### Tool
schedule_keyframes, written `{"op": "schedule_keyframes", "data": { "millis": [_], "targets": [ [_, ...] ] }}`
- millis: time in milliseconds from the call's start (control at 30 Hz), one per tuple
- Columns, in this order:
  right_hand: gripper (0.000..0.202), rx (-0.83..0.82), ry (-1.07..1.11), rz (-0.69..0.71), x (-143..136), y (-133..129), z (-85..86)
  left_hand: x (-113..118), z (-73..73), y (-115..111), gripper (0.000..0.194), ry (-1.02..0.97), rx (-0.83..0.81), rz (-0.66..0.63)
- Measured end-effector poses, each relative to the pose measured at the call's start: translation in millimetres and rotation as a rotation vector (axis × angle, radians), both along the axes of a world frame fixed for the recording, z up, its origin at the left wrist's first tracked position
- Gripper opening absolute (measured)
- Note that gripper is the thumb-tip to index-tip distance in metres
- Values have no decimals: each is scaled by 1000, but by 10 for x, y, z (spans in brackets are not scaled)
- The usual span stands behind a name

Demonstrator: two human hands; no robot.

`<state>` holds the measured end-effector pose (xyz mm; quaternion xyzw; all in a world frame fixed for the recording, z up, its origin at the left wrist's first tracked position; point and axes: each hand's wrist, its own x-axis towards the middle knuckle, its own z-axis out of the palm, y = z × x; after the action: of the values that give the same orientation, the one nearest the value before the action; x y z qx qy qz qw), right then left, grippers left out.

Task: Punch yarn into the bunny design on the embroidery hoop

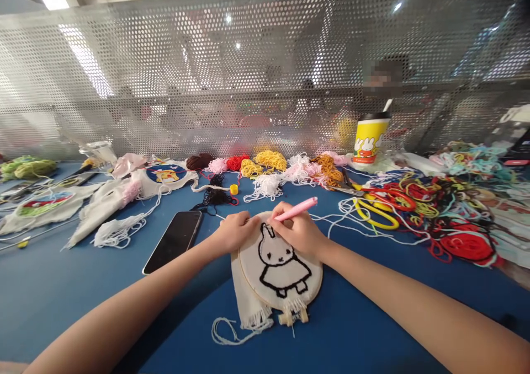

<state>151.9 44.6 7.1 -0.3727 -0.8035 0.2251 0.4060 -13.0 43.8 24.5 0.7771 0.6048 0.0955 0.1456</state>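
A round embroidery hoop (pixel 247 283) holds white cloth (pixel 285 277) with a black-outlined rabbit in a dress. My left hand (pixel 238 231) grips the upper left rim of the hoop, its fingers curled over the edge. In my right hand (pixel 298 231) is a pink punch needle pen (pixel 296 208), held slanted like a pencil. Its tip meets the cloth close to the rabbit's ears, partly covered by my fingers. Frayed cloth and a screw clamp (pixel 293 315) stick out at the hoop's near edge.
A phone (pixel 174 241) lies left of the hoop. Yellow-handled scissors (pixel 376 213) and tangled yarn (pixel 434 197) are to the right. Yarn bundles (pixel 269 161) line the back, near a yellow cup (pixel 370 138) and a perforated metal panel (pixel 248 76). Stitched cloths (pixel 165 175) lie at left.
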Motion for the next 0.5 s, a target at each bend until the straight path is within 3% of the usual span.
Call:
{"op": "schedule_keyframes", "data": {
  "millis": [200,500],
  "targets": [
    [13,184,4,17,208,-185,107,128,212,-194,31,-200,102,-159],
    [22,323,-48,-7,176,-313,333,202,349,-321,28,-259,232,-231]
  ]
}}
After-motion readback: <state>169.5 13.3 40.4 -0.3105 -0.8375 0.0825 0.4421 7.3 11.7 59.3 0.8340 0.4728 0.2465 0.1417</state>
